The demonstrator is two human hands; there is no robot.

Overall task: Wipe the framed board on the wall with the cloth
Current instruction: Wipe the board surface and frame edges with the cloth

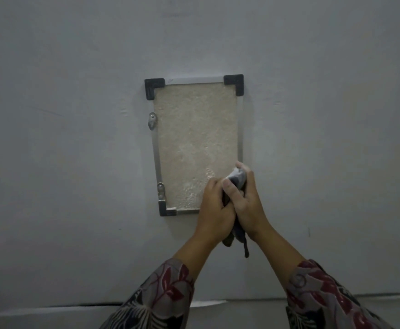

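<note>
Two hands: both meet at the board's 5 o'clock corner, bunching one cloth between them.
Wall [75,162]: plain pale grey, filling the view.
Framed board [195,143]: upright on the wall, speckled beige panel, thin metal rim, black corner caps at 11, 1 and 7 o'clock.
Sleeves [161,300]: patterned, red leaves, at 6 o'clock.
Left hand [214,210]: fingers clenched on the cloth.
Right hand [246,205]: fingers wrapped round the cloth, thumb on top.
Cloth [238,179]: dark grey, pressed to the board's lower right corner, tail hanging below the wrists.
Brackets [152,121]: two metal clips on the left rim.
</note>
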